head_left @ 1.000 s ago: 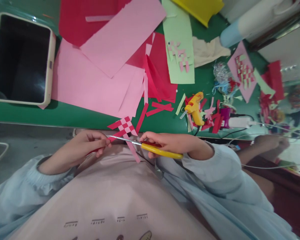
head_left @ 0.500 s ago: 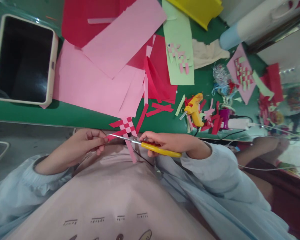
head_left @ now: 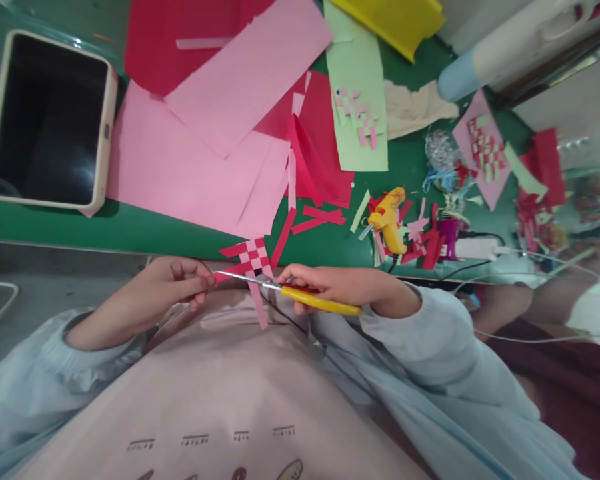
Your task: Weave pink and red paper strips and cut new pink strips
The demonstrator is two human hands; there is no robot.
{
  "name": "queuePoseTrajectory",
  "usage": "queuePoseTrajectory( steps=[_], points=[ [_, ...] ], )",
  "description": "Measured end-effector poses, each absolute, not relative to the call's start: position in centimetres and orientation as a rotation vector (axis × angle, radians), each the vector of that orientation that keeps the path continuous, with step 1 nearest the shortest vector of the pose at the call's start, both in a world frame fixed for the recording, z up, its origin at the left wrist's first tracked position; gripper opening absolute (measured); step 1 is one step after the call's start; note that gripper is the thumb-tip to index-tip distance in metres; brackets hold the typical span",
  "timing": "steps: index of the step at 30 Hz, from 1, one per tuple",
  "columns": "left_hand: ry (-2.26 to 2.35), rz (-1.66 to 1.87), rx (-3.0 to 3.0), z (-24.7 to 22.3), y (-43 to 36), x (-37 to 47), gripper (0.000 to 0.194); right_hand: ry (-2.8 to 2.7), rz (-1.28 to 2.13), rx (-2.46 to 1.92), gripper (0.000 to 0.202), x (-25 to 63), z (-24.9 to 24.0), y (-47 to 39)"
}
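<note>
Table (head_left: 325, 253): green, just beyond both hands
L hand (head_left: 177, 283): pinching end of red strip (head_left: 241, 268)
R hand (head_left: 325, 280): gripping scissors (head_left: 300, 294), slightly nearer weave (head_left: 255, 253)
Scissors: approx L–R, tips twd L hand
Weave: btwn hands, nr table edge
Red strip: long axis slants, weave to L hand

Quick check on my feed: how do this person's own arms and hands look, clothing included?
The left hand and right hand are bare, without gloves. Both arms wear loose, pale blue sleeves: the left sleeve has a gathered, ruffled cuff, and the right sleeve looks creased. No markings show on either sleeve.
</note>
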State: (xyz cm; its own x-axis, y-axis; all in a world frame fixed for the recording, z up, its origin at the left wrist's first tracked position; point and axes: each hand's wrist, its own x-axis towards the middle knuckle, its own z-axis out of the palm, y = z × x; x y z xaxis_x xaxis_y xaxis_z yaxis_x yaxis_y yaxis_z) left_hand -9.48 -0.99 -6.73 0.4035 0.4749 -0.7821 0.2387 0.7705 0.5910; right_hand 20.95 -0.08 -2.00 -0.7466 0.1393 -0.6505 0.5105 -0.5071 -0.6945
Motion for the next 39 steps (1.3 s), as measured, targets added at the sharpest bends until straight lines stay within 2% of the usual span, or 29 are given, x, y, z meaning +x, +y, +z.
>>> queuePoseTrajectory(
  steps=[5,16,23,34,39],
  points=[
    [1.174,0.176,0.702,-6.6,-0.9,-9.3,0.021,1.403,-2.376,0.964,0.041,21.1,-2.2,-0.2],
    [1.175,0.194,0.668,-6.6,-1.1,-9.1,0.022,1.470,-2.407,0.991,0.029,20.9,-2.0,-0.9],
    [1.190,0.224,0.633,-6.7,-1.3,-9.0,0.023,1.376,-2.539,0.992,0.030,20.8,-2.4,-1.7],
    [1.181,0.239,0.624,-6.4,-1.3,-8.8,0.026,1.669,-2.420,1.049,0.029,20.5,-3.0,-2.4],
    [1.186,0.233,0.624,-6.4,-1.4,-8.7,0.027,1.557,-2.545,1.015,0.029,20.5,-3.3,-2.7]
  ],
)
